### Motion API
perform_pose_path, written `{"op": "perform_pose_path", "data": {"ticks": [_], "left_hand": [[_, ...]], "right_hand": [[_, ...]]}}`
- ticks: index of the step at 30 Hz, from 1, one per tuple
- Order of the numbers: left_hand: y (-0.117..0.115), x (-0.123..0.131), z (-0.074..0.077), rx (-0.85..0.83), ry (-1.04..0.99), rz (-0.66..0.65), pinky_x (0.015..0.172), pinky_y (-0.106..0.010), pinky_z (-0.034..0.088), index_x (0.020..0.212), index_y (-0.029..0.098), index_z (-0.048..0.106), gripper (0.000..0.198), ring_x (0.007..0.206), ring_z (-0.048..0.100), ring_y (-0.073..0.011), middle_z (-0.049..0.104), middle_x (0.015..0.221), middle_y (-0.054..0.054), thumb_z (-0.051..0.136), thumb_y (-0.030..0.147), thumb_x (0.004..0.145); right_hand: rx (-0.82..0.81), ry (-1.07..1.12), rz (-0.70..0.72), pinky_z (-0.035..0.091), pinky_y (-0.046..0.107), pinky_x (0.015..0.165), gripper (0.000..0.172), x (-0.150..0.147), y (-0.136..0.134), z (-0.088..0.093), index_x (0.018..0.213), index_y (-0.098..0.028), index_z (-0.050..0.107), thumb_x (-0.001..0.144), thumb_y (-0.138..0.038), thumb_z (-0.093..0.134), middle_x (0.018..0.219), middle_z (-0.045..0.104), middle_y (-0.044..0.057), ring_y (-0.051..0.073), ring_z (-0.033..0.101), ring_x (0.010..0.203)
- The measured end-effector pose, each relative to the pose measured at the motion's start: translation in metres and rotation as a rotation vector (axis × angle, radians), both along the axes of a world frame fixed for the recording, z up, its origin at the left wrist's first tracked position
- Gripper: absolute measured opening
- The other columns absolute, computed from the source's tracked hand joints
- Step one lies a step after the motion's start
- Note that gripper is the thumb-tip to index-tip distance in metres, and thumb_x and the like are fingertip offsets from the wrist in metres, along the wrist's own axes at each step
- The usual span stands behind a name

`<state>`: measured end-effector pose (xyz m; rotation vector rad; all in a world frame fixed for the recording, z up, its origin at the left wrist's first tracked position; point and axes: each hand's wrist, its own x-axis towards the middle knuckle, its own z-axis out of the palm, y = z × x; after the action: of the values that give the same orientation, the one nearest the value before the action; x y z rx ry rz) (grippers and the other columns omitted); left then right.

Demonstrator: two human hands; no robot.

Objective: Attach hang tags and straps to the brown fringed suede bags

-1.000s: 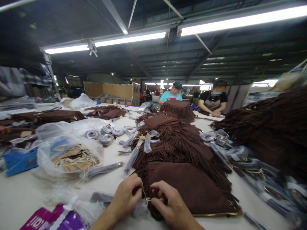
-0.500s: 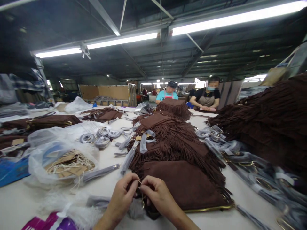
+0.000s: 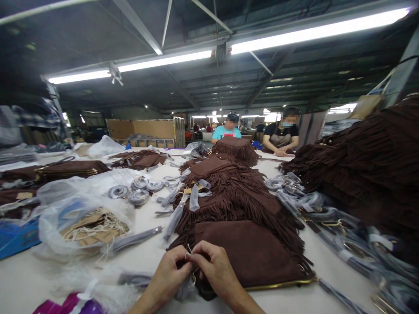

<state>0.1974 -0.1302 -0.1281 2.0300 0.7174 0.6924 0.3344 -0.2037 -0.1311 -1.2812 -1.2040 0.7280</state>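
Both my hands meet at the near left corner of a dark brown suede bag [image 3: 252, 253] with a gold zipper along its near edge. Thumb and forefinger of my left hand [image 3: 172, 268] pinch a thin white string [image 3: 189, 254]. My right hand [image 3: 212, 261] pinches the same string, its fingertips touching the left ones. Just below the fingers, a gold ring or clasp [image 3: 194, 277] shows partly. What hangs from the string is hidden by my hands. Behind this bag lie more fringed brown bags [image 3: 225, 187] in an overlapping row.
To the left, a clear plastic bag [image 3: 49, 226] holds tan tags [image 3: 94, 224] with white strings. Plastic-wrapped straps [image 3: 139, 196] lie coiled behind it; more wrapped straps [image 3: 347, 248] lie at right beside a tall fringed pile [image 3: 366, 170]. Two people [image 3: 283, 135] work across the table.
My fingertips have come closer together and drawn the string tighter. The view has shifted slightly. Across the table, one person's hands have moved closer together.
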Motion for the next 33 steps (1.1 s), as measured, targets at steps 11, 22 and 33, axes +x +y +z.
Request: {"op": "perform_pose_path", "data": {"ticks": [11, 22, 33], "left_hand": [[-0.0010, -0.0001, 0.0031, -0.026, 0.032, 0.020, 0.068, -0.029, 0.042, 0.067, 0.017, 0.064, 0.021, 0.071, 0.057, -0.0198, 0.062, 0.069, -0.002, 0.051, 0.031, 0.074], [0.0005, -0.0006, 0.0006, -0.074, -0.011, -0.013, 0.069, -0.028, 0.042, 0.060, 0.018, 0.061, 0.019, 0.067, 0.053, -0.0170, 0.057, 0.065, 0.000, 0.057, 0.033, 0.071], [0.0052, -0.0006, -0.0013, -0.167, -0.014, -0.036, 0.065, -0.028, 0.040, 0.062, 0.018, 0.059, 0.020, 0.065, 0.050, -0.0163, 0.057, 0.064, 0.001, 0.059, 0.037, 0.068]], "right_hand": [[0.024, 0.018, -0.018, 0.036, 0.019, 0.042, 0.010, 0.0028, 0.0007, -0.0023, 0.071, -0.019, 0.059, 0.077, -0.028, 0.060, 0.057, 0.055, -0.005, 0.010, 0.048, 0.042], [0.081, -0.099, -0.008, 0.039, 0.019, 0.046, 0.006, 0.0059, -0.0006, -0.0026, 0.076, -0.021, 0.060, 0.078, -0.019, 0.055, 0.063, 0.060, -0.005, 0.010, 0.052, 0.046], [0.068, -0.071, 0.006, 0.039, 0.020, 0.046, 0.006, 0.0054, -0.0013, -0.0028, 0.074, -0.020, 0.058, 0.078, -0.022, 0.056, 0.060, 0.057, -0.005, 0.011, 0.052, 0.045]]}}
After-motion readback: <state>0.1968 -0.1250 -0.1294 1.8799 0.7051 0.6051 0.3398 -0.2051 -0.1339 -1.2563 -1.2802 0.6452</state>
